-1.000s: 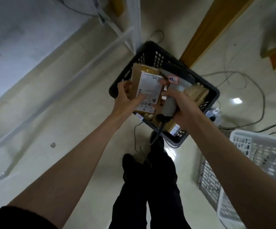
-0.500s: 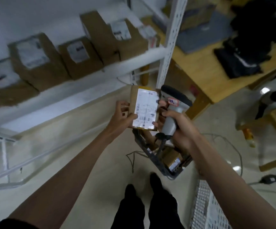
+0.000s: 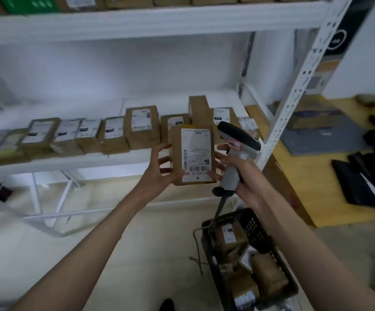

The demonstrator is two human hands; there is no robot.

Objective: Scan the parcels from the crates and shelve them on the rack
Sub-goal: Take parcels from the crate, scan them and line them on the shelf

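Head view: a brown parcel (image 3: 192, 154) is held upright, label toward the camera, just in front of the rack (image 3: 119, 157), apparently for placing among the shelved parcels (image 3: 112, 134). It is gripped by the left hand (image 3: 159, 173); the scanner (image 3: 236, 153) is clasped by the right hand (image 3: 243, 173), whose fingertips touch the parcel's right edge.

A white wall (image 3: 114, 70) backs the room, evenly lit. The floor (image 3: 137, 254) is pale and glossy. To the right lies a yellow wooden platform (image 3: 312, 176) with dark bags (image 3: 370, 176) and a grey mat (image 3: 321, 138).
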